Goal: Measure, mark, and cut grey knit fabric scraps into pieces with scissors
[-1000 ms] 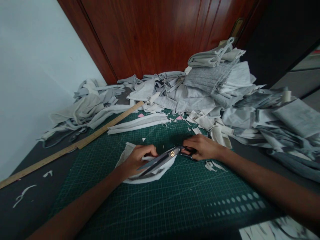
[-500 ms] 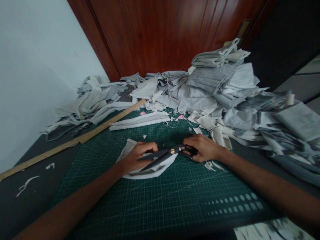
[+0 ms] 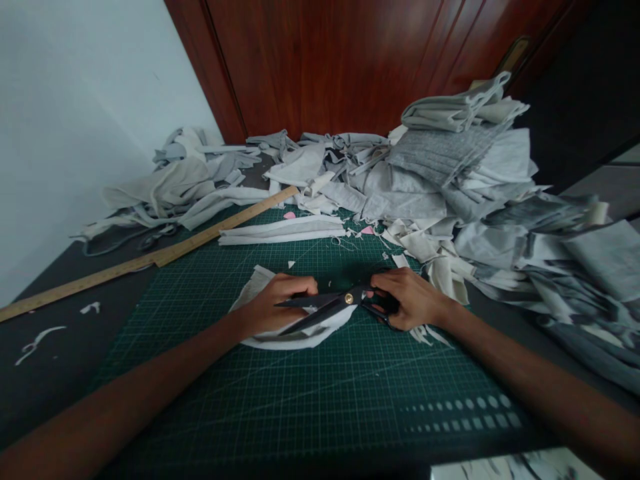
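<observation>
My right hand [image 3: 413, 299] is closed round the black handles of a pair of scissors [image 3: 349, 299]. The blades point left and stand apart, the upper one crossing in front of my left fingers and the lower one over the cloth. My left hand [image 3: 275, 301] has its fingers curled on a piece of pale grey-white fabric [image 3: 320, 337], pinching it. This fabric lies curved on the green cutting mat [image 3: 300, 407], with part of it under my left hand. Its exact cut line is hidden by the hand and blades.
Beyond my hands lie a folded white fabric strip [image 3: 285, 230] and pink scraps [image 3: 367, 231]. A wooden ruler [image 3: 185, 248] crosses the mat's left edge. Grey fabric [image 3: 445, 157] is heaped at the back right, more cloth [image 3: 170, 183] at the back left, against a wooden door [image 3: 320, 67].
The scissor blades have spread wider, the upper one lifting away from the lower. Both hands keep nearly the same place on the mat; the camera view has shifted slightly.
</observation>
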`<action>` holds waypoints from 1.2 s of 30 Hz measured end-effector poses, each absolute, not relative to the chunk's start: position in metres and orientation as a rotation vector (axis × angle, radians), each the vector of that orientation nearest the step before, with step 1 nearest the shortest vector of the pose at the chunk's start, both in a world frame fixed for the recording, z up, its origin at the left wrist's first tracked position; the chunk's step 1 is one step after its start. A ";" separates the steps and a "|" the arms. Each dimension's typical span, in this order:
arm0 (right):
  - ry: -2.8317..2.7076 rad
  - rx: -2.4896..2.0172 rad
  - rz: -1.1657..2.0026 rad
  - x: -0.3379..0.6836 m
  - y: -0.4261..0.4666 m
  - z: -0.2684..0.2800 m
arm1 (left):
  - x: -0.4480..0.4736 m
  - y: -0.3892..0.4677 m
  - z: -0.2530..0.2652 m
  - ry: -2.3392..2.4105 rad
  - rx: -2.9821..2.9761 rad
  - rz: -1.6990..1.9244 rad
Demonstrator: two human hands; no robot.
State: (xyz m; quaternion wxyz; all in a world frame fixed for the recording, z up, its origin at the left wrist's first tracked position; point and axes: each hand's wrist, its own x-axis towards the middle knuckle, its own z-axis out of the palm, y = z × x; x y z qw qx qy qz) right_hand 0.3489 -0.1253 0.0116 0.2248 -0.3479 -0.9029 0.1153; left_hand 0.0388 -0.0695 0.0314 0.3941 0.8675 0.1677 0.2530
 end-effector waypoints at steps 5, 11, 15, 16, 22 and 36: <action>-2.521 -0.921 0.321 0.351 -0.124 0.013 | 0.038 -0.071 0.031 0.388 2.164 0.639; -2.528 -0.905 0.329 0.353 -0.123 0.013 | 0.039 -0.071 0.033 0.375 2.138 0.679; -2.541 -0.898 0.319 0.353 -0.123 0.013 | 0.039 -0.071 0.033 0.368 2.113 0.669; -2.545 -0.892 0.315 0.353 -0.123 0.013 | 0.039 -0.071 0.032 0.363 2.109 0.665; -2.558 -0.850 0.303 0.354 -0.122 0.014 | 0.041 -0.069 0.028 0.372 2.064 0.657; -2.603 -0.710 0.179 0.350 -0.126 0.009 | 0.041 -0.065 0.020 0.527 1.904 1.004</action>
